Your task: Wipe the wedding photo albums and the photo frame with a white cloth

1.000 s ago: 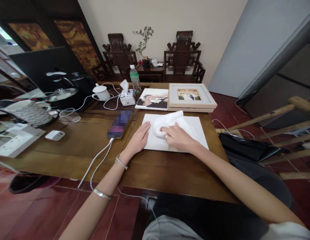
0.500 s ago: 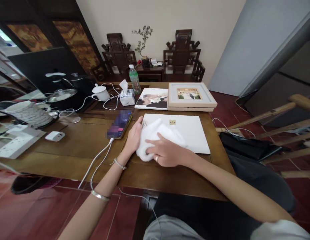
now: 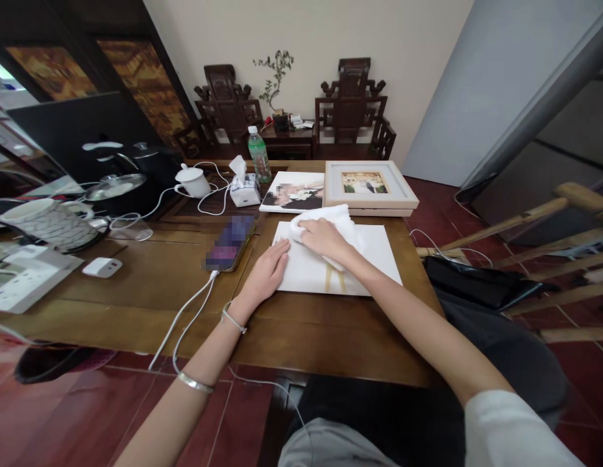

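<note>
A white panel (image 3: 301, 269) lies flat on the wooden table, with two yellowish strips showing near its front edge. My right hand (image 3: 321, 239) presses a bunched white cloth (image 3: 348, 224) onto the far part of the panel, fingers closed on the cloth. The cloth and my right forearm hide part of the panel. Flat along the panel's left edge rests my left hand (image 3: 268, 269), its fingers stretched out and holding nothing.
Behind the panel lie a photo print (image 3: 294, 198) and a light wooden picture frame (image 3: 398, 188). A phone (image 3: 230, 243) on a charging cable is to the left. Farther off stand a tissue box (image 3: 245, 192), green bottle (image 3: 259, 155), lidded cup (image 3: 193, 183) and power strip (image 3: 26, 285).
My right hand has moved the cloth from the panel's near left to its far side. My left hand has shifted slightly and now lies flatter on the left edge.
</note>
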Motion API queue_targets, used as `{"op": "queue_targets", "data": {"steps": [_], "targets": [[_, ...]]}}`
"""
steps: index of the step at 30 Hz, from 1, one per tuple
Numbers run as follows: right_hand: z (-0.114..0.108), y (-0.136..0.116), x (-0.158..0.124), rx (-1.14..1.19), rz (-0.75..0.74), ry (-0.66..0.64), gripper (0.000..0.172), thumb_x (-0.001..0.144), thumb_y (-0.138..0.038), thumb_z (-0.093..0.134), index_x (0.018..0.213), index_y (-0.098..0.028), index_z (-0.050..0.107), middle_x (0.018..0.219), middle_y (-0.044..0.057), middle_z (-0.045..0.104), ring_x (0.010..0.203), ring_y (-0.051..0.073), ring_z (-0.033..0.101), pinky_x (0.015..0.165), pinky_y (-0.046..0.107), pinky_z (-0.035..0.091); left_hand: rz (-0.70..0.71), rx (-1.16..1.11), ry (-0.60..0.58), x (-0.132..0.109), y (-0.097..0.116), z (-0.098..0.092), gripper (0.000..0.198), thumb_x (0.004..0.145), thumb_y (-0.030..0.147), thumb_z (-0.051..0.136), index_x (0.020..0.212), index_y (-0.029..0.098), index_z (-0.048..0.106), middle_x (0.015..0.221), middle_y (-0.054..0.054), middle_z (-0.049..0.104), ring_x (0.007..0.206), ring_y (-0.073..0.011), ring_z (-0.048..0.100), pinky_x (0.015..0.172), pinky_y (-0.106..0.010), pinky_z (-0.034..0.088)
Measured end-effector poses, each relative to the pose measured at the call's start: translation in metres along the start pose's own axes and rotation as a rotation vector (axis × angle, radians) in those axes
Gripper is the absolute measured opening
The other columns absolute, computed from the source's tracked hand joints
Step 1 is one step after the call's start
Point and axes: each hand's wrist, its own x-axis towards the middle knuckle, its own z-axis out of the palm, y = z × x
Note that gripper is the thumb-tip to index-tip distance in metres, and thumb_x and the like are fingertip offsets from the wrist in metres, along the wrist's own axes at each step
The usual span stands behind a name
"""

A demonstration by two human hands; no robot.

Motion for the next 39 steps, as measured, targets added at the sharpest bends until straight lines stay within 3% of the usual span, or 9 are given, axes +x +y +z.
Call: {"op": "queue_targets", "data": {"steps": [5, 10, 15, 19, 24, 29, 33, 39], "targets": [[0.014, -0.017, 0.031, 0.050, -0.047, -0.020, 0.033, 0.075, -0.018, 0.041, 0.097, -0.021, 0.066, 0.114, 0.007, 0.066, 0.105, 0.030, 0.056, 0.085, 0.038, 0.041, -0.002, 0.016, -0.002, 0.000, 0.000, -0.001, 0.042, 0.095, 0.033, 0.036, 0.123, 0.010, 0.058, 0.132, -0.015, 0.056, 0.127, -0.0241, 0.048, 0.110, -0.043, 0.035], [-0.009, 0.018, 0.018, 0.089, -0.012, 0.013, 0.033, 0.075, -0.016, 0.039, 0.094, -0.017, 0.067, 0.114, 0.008, 0.067, 0.103, 0.027, 0.057, 0.086, 0.031, 0.041, 0.007, -0.010, 0.002, -0.001, -0.004, 0.002, 0.042, 0.094, 0.033, 0.038, 0.124, 0.010, 0.058, 0.135, -0.014, 0.053, 0.130, -0.0235, 0.045, 0.112, -0.044, 0.032], [-0.043, 0.085, -0.025, 0.097, 0.113, 0.097, 0.035, 0.075, -0.017, 0.038, 0.094, -0.013, 0.066, 0.106, 0.011, 0.069, 0.101, 0.028, 0.058, 0.087, 0.034, 0.041, 0.005, -0.021, 0.009, -0.001, -0.006, 0.004, 0.042, 0.094, 0.033, 0.039, 0.123, 0.010, 0.058, 0.135, -0.014, 0.053, 0.131, -0.0230, 0.044, 0.112, -0.043, 0.032], [-0.046, 0.117, -0.070, 0.084, 0.152, 0.180, 0.032, 0.077, -0.023, 0.040, 0.095, -0.018, 0.065, 0.110, 0.009, 0.067, 0.108, 0.029, 0.055, 0.094, 0.038, 0.038, 0.009, -0.008, 0.005, -0.001, -0.005, 0.003, 0.042, 0.094, 0.033, 0.039, 0.123, 0.009, 0.058, 0.135, -0.016, 0.053, 0.131, -0.0234, 0.044, 0.112, -0.043, 0.031], [-0.034, 0.100, -0.144, 0.020, -0.002, 0.034, 0.025, 0.081, -0.021, 0.035, 0.076, -0.022, 0.060, 0.069, 0.001, 0.063, 0.073, 0.023, 0.062, 0.100, 0.046, 0.034, 0.012, 0.017, -0.008, -0.001, -0.003, 0.001, 0.042, 0.094, 0.032, 0.039, 0.124, 0.008, 0.057, 0.136, -0.016, 0.052, 0.131, -0.0230, 0.043, 0.113, -0.043, 0.030], [-0.036, 0.082, -0.191, 0.035, -0.003, -0.115, 0.026, 0.083, -0.022, 0.038, 0.089, -0.025, 0.063, 0.091, 0.004, 0.069, 0.103, 0.029, 0.059, 0.099, 0.047, 0.036, -0.003, 0.016, -0.009, -0.001, -0.003, 0.002, 0.042, 0.094, 0.033, 0.039, 0.124, 0.010, 0.057, 0.136, -0.015, 0.052, 0.131, -0.0239, 0.043, 0.113, -0.044, 0.030], [-0.039, 0.088, -0.171, 0.040, 0.038, -0.087, 0.030, 0.082, -0.024, 0.038, 0.091, -0.025, 0.066, 0.101, 0.006, 0.069, 0.114, 0.031, 0.053, 0.096, 0.045, 0.039, -0.004, -0.003, 0.001, -0.001, -0.004, 0.002, 0.042, 0.094, 0.034, 0.040, 0.124, 0.012, 0.058, 0.136, -0.014, 0.052, 0.131, -0.0243, 0.044, 0.112, -0.046, 0.031], [-0.040, 0.107, -0.086, 0.071, 0.055, 0.047, 0.037, 0.078, -0.021, 0.038, 0.100, -0.015, 0.067, 0.108, 0.011, 0.067, 0.107, 0.029, 0.055, 0.091, 0.038, 0.039, -0.012, -0.015, -0.001, -0.001, -0.003, 0.000, 0.041, 0.094, 0.035, 0.040, 0.123, 0.012, 0.058, 0.135, -0.015, 0.053, 0.130, -0.0238, 0.045, 0.112, -0.045, 0.031]]}}
